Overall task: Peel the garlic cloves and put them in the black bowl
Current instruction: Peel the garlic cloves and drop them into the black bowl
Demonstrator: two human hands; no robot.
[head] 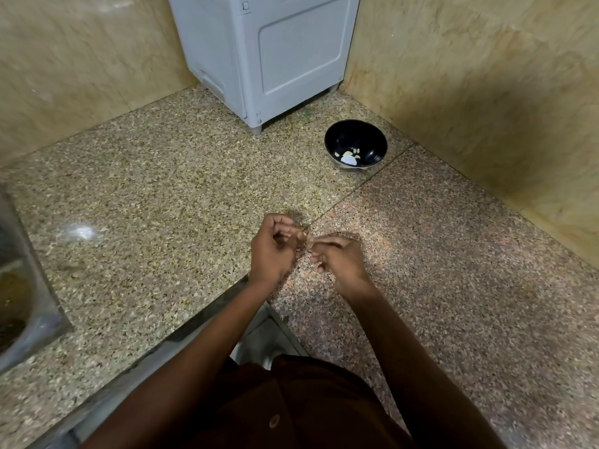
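Head view, hands: left hand point(275, 246) and right hand point(338, 259) meet above the tabletop point(155, 176) near its front edge, fingers curled and pinched; what they hold is too small to tell.
Black bowl point(356, 145): toward the far right corner, peeled cloves point(348, 154) inside.
Open room: bare stone between hands and bowl.
Left edge: sink point(19, 286).

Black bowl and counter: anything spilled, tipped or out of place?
Nothing stands out. The black bowl sits upright on the counter with peeled cloves inside. Both hands, left hand and right hand, work together nearer the counter's edge.
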